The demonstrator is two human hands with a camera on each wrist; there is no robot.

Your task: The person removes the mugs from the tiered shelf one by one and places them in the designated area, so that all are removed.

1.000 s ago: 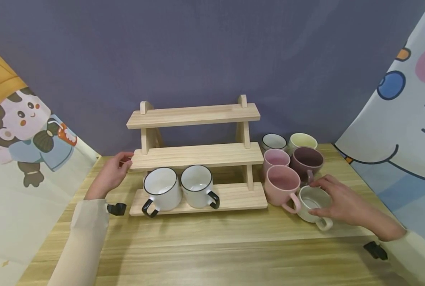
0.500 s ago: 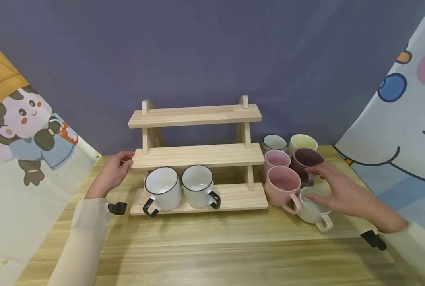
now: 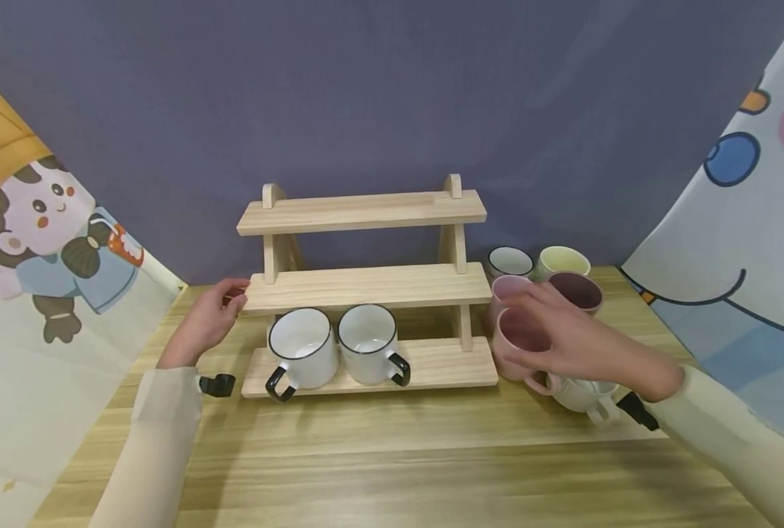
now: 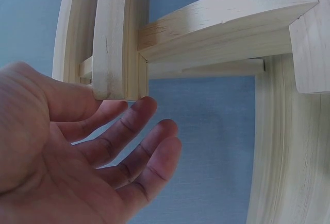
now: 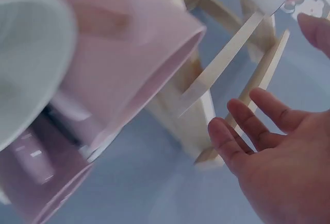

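Note:
My left hand (image 3: 208, 321) holds the left end of the middle board of a three-tier wooden display stand (image 3: 365, 287). In the left wrist view, thumb and fingers lie on either side of the board end (image 4: 111, 54). My right hand (image 3: 579, 341) hovers over the larger pink mug (image 3: 505, 361), its fingers spread and holding nothing. The right wrist view shows the hand (image 5: 289, 167) apart from that mug (image 5: 149, 44). A cream mug (image 3: 573, 396) is partly covered by the wrist. Behind are a smaller pink mug (image 3: 507, 286) and a dark purple mug (image 3: 579, 291).
Two white enamel-style mugs with black handles, a left one (image 3: 302, 352) and a right one (image 3: 367, 348), stand on the bottom board. A black-rimmed white mug (image 3: 510, 260) and a pale yellow mug (image 3: 563, 260) stand at the back right, near the dark cloth wall (image 3: 378, 95).
My right hand has left the cream mug and moved left and up, past the dark purple mug, to above the larger pink mug. My left hand stays on the stand.

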